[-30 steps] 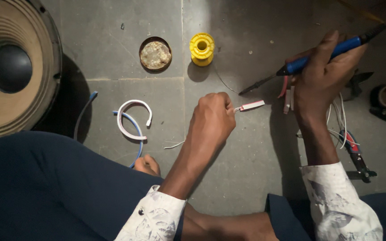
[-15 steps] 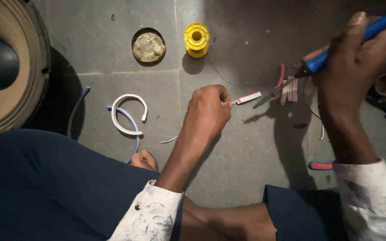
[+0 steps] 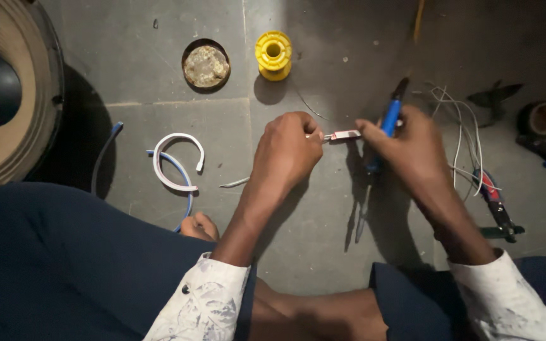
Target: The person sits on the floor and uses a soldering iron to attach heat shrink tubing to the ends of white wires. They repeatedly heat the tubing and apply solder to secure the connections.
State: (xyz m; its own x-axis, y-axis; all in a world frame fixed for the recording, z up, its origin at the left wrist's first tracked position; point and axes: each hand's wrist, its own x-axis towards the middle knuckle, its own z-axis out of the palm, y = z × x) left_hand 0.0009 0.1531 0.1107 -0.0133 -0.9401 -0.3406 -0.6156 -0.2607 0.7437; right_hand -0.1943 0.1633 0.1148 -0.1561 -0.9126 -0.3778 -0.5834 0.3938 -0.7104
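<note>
Head view: our left hand (image 3: pixel 285 151) pinches a small white-and-red wire piece (image 3: pixel 344 134), its long axis running sideways toward our right hand (image 3: pixel 412 148), which closes around a blue-handled soldering iron (image 3: pixel 388 120) just beside the piece's far end. Beyond the left hand stand a yellow solder spool (image 3: pixel 273 54) and a round tin (image 3: pixel 205 65).

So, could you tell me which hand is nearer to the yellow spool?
Left. The left hand lies just below the yellow spool, pinching a small strip. The right hand, holding a blue-handled tool, sits farther off, below and to its right.
</note>
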